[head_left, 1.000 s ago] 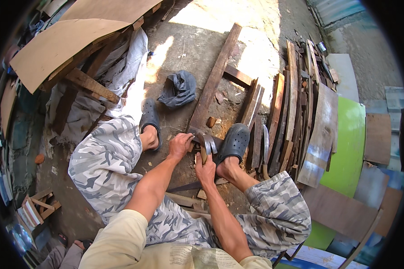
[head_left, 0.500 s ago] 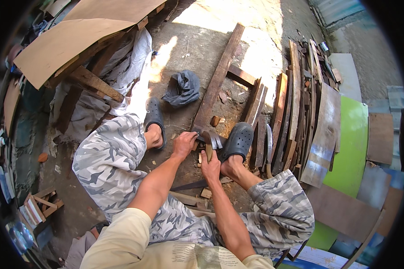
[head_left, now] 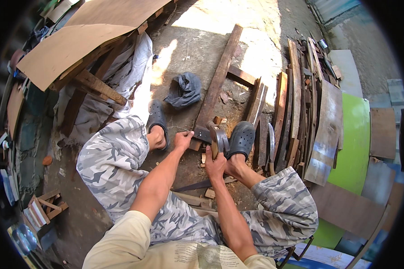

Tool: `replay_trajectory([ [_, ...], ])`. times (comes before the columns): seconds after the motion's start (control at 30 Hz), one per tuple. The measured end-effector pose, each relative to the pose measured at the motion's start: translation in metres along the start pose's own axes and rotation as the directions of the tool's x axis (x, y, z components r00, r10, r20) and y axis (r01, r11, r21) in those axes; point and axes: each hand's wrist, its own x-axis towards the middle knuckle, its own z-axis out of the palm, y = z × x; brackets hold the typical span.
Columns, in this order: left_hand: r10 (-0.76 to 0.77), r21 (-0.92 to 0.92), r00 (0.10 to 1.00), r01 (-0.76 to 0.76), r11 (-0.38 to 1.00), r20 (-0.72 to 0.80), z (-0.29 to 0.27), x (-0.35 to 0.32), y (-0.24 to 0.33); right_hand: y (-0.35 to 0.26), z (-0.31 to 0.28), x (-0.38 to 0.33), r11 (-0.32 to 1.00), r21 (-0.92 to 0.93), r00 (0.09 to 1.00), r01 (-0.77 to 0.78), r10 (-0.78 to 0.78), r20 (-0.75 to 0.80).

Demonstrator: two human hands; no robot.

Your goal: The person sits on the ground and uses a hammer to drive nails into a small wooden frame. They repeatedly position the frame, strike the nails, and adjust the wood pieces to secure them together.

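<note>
My right hand (head_left: 216,166) is closed round the wooden handle of a claw hammer (head_left: 220,137), whose metal head lies just inside my right shoe. Between my feet, the fingers of my left hand (head_left: 182,141) are pinched together at the left end of a short dark crosspiece (head_left: 203,135); what they hold, if anything, is too small to make out. Small pale spots mark the crosspiece. It sits at the near end of a long brown plank (head_left: 215,80), part of a wooden frame on the ground. The hammer partly covers the crosspiece's right end.
A black plastic bag (head_left: 183,90) lies beyond my left shoe (head_left: 157,121). To the right of my right shoe (head_left: 241,140) are a long knife (head_left: 271,148) and stacked boards (head_left: 295,89). A saw blade (head_left: 193,185) and wood offcuts lie nearer me. Brown sheets (head_left: 72,49) overhang at left.
The hammer and my right hand have shifted slightly right. My left hand has drawn back a little to the left, leaving more of the crosspiece showing. The whole view has moved slightly.
</note>
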Motion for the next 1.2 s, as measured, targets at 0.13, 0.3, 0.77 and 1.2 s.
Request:
replay_trajectory([
  [0.13,0.032,0.027,0.999,-0.033,0.999,0.025,0.003,0.012,-0.009,0.030,0.015,-0.003,0.979,-0.189,0.991,-0.070,0.091,0.102],
  [0.3,-0.016,0.094,1.000,0.017,0.995,-0.012,0.000,0.001,0.000,0.027,0.012,-0.004,0.990,-0.100,0.993,-0.099,0.104,0.048],
  [0.77,-0.068,0.113,0.998,0.066,0.991,0.013,-0.002,0.000,0.007,0.017,0.015,-0.006,0.981,-0.042,0.982,-0.189,0.189,-0.007],
  [1.2,-0.102,0.117,0.994,0.097,0.988,0.037,-0.007,0.008,0.004,0.019,0.024,-0.005,0.997,0.049,0.979,-0.051,0.060,-0.195],
])
